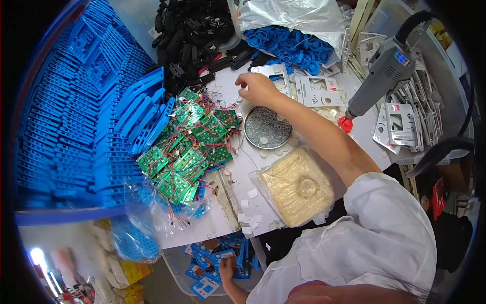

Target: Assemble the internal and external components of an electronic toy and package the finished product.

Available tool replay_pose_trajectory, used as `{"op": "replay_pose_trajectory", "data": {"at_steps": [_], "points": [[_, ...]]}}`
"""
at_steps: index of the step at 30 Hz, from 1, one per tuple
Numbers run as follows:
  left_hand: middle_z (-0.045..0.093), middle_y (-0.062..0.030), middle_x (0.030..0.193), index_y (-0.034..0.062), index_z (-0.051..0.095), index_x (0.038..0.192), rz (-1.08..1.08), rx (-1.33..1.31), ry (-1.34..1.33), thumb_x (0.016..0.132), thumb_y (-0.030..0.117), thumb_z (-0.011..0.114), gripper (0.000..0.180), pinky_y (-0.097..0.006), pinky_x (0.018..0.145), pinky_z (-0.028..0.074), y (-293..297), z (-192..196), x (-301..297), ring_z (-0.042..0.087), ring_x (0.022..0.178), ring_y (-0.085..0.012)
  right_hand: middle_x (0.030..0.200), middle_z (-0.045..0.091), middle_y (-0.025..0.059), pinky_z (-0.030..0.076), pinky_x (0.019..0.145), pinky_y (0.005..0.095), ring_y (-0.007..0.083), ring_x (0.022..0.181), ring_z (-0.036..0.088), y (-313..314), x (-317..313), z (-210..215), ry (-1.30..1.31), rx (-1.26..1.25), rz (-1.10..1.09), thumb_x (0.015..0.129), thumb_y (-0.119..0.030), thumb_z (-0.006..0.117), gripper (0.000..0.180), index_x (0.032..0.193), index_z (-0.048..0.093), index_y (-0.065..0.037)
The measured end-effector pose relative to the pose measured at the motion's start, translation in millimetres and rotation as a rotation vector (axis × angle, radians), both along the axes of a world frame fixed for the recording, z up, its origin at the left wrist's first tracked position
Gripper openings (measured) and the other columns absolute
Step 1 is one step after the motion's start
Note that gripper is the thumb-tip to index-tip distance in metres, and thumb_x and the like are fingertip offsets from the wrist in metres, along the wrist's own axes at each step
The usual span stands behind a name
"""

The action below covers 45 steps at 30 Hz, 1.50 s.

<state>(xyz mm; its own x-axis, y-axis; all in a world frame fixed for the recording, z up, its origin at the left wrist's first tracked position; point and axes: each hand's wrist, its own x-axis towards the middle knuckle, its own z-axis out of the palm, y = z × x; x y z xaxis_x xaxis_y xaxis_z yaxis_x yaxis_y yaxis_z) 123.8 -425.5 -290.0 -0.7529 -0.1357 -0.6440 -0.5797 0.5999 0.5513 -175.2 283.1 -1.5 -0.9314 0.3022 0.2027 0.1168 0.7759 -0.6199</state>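
Observation:
My right hand reaches across the table, its fingers loosely curled and apart, with nothing visible between them. Just beside it lies a white plastic faceplate with a cut-out window. Below the wrist sits a round dish full of small grey metal bits, probably screws. My left hand is low, over a clear plastic bin beneath the table edge. Its fingers close at the edge of a blue plastic panel, among several similar blue and white pieces; part of the grip is hidden.
Green circuit boards with wires pile up beside stacked blue casings. Black parts and blue rings lie at the back. A grey electric screwdriver hangs at right near white faceplates. A wrapped yellowish block lies in front.

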Motion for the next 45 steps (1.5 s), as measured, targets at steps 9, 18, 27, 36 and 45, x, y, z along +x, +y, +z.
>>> {"op": "replay_pose_trajectory", "data": {"at_steps": [9,18,27,36,45], "points": [[0.072,-0.0197,0.115,-0.0027,0.058,0.141,-0.419,-0.155,0.36,0.096,0.02,0.071,0.053,-0.037,0.083,0.056,135,242,-77,0.071,0.095,-0.0266,0.141,0.055,0.0133,0.048,0.097,0.0573,0.041,0.126,0.049,109,-96,-30,0.313,0.705,-0.571,0.078,-0.01,0.073,0.058,0.132,0.067,-0.03],[0.072,-0.0124,0.092,-0.0023,0.07,0.119,-0.545,0.159,0.755,0.092,0.006,0.071,0.028,-0.031,0.073,0.052,284,342,-91,0.065,0.08,-0.0194,0.11,0.065,0.0068,0.058,0.078,0.0322,0.0198,0.092,0.069,-12,-3,39,0.509,-0.984,0.039,0.085,-0.014,0.084,0.05,0.13,0.062,-0.008],[0.07,-0.0124,0.112,0.0007,0.04,0.148,-0.273,1.151,-0.149,0.1,-0.001,0.057,0.051,-0.024,0.068,0.057,422,326,-80,0.069,0.084,-0.014,0.133,0.064,0.0147,0.056,0.097,0.0362,0.0276,0.118,0.066,-81,292,21,0.319,-0.537,0.47,0.081,-0.006,0.085,0.038,0.115,0.067,-0.006],[0.069,-0.0087,0.104,-0.0042,0.049,0.139,-0.46,0.962,-0.108,0.101,0.001,0.064,0.041,-0.022,0.067,0.053,442,302,-73,0.064,0.078,-0.0075,0.137,0.063,0.0167,0.056,0.094,0.0404,0.0359,0.114,0.066,-62,332,12,0.182,-0.174,0.445,0.077,-0.013,0.087,0.044,0.116,0.067,-0.009],[0.069,-0.0035,0.098,-0.0052,0.058,0.127,-0.629,1.017,-0.544,0.101,0.003,0.065,0.028,-0.021,0.064,0.051,439,302,-110,0.06,0.069,-0.0066,0.125,0.067,0.0131,0.059,0.086,0.0406,0.0362,0.107,0.066,-43,325,21,0.307,-0.188,0.728,0.073,-0.012,0.087,0.043,0.111,0.068,-0.004]]}}
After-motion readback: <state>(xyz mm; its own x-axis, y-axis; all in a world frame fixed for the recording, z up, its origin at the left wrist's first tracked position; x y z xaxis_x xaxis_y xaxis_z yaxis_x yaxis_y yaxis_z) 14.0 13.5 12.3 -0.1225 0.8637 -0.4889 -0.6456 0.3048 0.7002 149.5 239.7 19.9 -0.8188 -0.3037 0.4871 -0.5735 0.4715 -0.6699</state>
